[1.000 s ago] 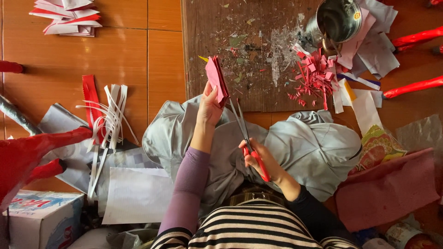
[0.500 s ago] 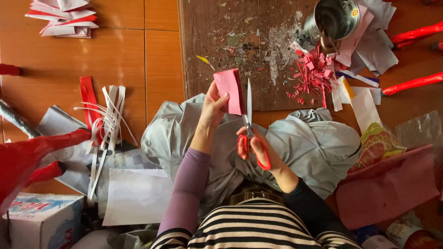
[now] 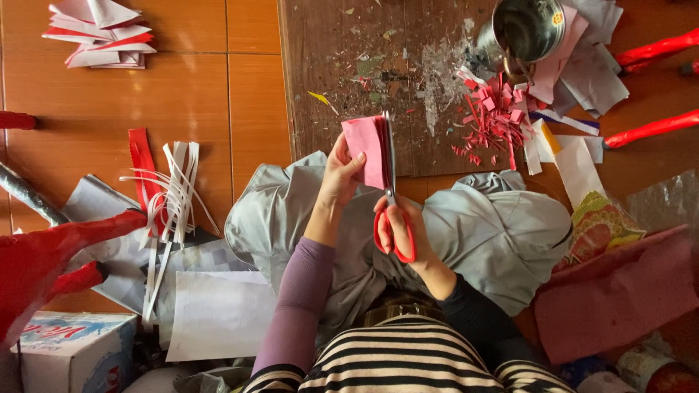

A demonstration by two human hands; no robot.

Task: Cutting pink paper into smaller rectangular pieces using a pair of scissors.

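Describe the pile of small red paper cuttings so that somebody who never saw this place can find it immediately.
Start at the dark, scratched wooden board at the top middle of the floor. At its right edge lies a tipped shiny metal pot; the red paper cuttings are heaped just below it. Unlike the long white strips far left and the pink folded paper in the left hand, they are short, curled red bits.

Left hand (image 3: 341, 173) pinched folded pink paper (image 3: 366, 151), right hand (image 3: 405, 227) worked red-handled scissors (image 3: 393, 211) along its edge, red scraps (image 3: 494, 116) beside metal pot (image 3: 528, 29)
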